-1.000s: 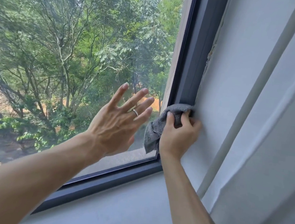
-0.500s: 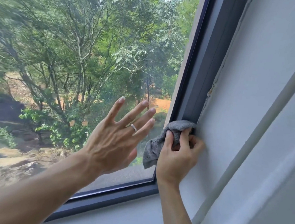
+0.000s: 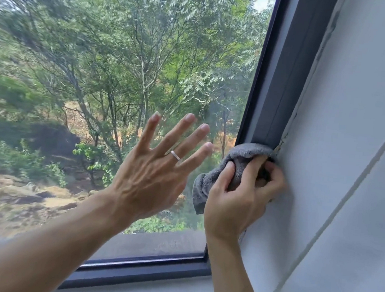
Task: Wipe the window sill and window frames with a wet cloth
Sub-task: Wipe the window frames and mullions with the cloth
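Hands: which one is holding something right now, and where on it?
Right hand grips the grey cloth at its bunched upper part; left hand holds nothing.

Bright daylight through the window glass (image 3: 121, 93), trees (image 3: 116, 53) outside motion-blurred, wide-angle tilt

Dark frame (image 3: 282, 88) above the cloth (image 3: 239, 157) lay bare, wall (image 3: 352, 113) closed the right side, spread left hand (image 3: 154, 172) stood just beside the cloth.
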Demonstrator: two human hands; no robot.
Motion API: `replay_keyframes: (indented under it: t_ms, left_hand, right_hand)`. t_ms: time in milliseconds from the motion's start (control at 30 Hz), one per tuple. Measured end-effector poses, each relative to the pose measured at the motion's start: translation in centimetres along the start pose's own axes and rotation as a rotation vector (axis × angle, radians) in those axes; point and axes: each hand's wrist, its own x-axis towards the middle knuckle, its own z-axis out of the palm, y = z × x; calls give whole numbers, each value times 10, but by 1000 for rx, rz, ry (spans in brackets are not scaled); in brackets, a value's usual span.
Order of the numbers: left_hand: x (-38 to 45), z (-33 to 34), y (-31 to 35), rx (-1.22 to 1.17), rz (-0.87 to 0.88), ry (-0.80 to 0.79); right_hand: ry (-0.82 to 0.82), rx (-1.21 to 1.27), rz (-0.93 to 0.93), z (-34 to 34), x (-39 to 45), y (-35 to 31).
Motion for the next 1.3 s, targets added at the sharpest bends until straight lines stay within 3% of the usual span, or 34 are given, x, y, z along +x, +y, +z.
replay_keyframes:
  t_ms: [100, 233, 400, 567, 667, 767, 867, 1033, 1200, 1300]
  left_hand:
    - [6, -2, 2, -13, -9, 29]
    - [16, -7, -2, -36, 3, 87]
    - [29, -21, -20, -107, -15, 107]
    - [46, -30, -41, -77, -28, 97]
    - [48, -29, -47, -93, -54, 87]
    - [47, -24, -54, -59, -26, 47]
    - [46, -18, -60, -33, -7, 14]
    - [45, -19, -60, -25, -13, -9]
    - [46, -29, -56, -56, -25, -11]
    - [49, -43, -48, -157, -66, 17]
  right_hand:
    - [-43, -3, -18, -6, -8, 1]
    - [38, 8, -22, 7, 27, -14]
    - [-12, -113, -77, 0, 3, -6]
    - [109, -110, -62, 15, 52, -31]
    - [59, -125, -39, 7, 32, -28]
    - [50, -141, -97, 7, 46, -30]
    - [144, -160, -189, 16, 82, -44]
    - [18, -206, -199, 2, 47, -27]
    - [82, -165, -173, 10, 102, -55]
    - [0, -188, -115, 2, 82, -53]
